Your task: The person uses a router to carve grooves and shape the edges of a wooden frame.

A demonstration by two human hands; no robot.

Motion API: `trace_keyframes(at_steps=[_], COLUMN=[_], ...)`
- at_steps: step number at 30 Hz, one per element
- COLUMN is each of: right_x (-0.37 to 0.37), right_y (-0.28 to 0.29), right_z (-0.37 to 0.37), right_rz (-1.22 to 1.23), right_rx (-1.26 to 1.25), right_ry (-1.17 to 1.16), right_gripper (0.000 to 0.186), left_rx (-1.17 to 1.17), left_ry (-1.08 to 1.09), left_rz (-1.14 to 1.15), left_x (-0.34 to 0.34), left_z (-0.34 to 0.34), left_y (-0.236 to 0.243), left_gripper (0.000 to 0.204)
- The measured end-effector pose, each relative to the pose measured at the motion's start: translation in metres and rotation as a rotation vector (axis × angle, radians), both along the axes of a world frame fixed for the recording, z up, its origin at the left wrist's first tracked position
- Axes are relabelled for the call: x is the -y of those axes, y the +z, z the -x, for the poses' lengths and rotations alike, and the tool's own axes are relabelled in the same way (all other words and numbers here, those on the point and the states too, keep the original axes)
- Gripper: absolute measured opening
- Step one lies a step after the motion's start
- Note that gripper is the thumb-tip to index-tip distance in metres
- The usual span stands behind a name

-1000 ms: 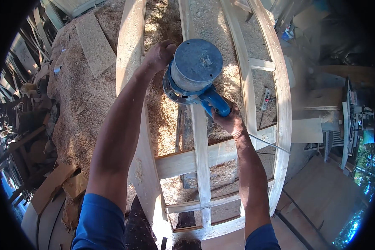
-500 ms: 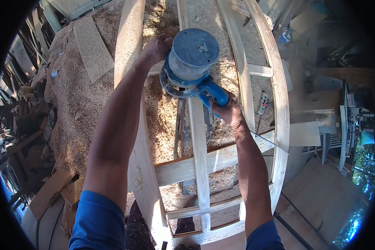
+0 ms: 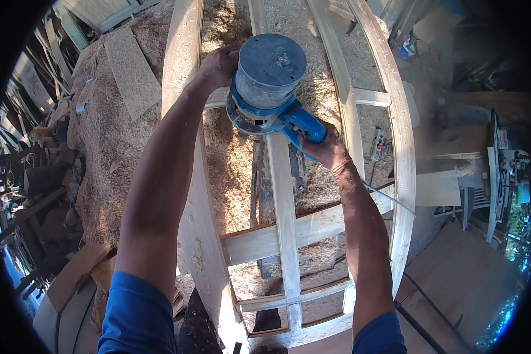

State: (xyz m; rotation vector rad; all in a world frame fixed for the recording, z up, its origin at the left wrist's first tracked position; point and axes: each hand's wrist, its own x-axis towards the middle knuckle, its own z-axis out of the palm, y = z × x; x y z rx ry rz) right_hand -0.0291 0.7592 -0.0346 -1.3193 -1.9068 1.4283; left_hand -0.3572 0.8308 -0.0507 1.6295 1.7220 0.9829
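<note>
A blue power tool (image 3: 268,71) with a large grey cylindrical housing and round base sits on the middle slat of a pale wooden frame (image 3: 404,194) with slats and crossbars. My left hand (image 3: 218,68) is closed at the housing's upper left, gripping the tool; what its fingers wrap round is hidden. My right hand (image 3: 327,147) is wrapped round the blue rear handle. A cord (image 3: 389,197) runs to the lower right from beside my right wrist.
Sawdust lies under the frame and heaps to the left (image 3: 106,153), with a thin board (image 3: 130,71) on it. Offcuts (image 3: 76,274) lie at the lower left. A power strip (image 3: 379,144) is inside the frame. Sheets (image 3: 454,277) and machinery (image 3: 504,165) stand at the right.
Both hands and the tool have moved upward in the picture, toward the frame's far end. The grip of both hands looks the same.
</note>
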Motion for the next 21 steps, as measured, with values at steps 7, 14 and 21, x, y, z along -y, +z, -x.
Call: trace_keyframes(at_steps=[7, 14, 21], right_x=[0.0, 0.001, 0.0], right_y=[0.006, -0.001, 0.005], right_z=[-0.003, -0.005, -0.015], right_rz=[0.0, -0.024, -0.059], right_rx=[0.042, 0.061, 0.135], right_ry=[0.013, 0.01, -0.004], right_gripper=[0.046, 0.044, 0.042], left_rx=[-0.047, -0.067, -0.077], left_ry=[0.014, 0.011, -0.023], left_rz=[0.084, 0.124, 0.075], left_x=[-0.001, -0.005, -0.001], left_z=[-0.006, -0.008, -0.021], left_y=[0.006, 0.01, 0.01], left_gripper=[0.047, 0.046, 0.048])
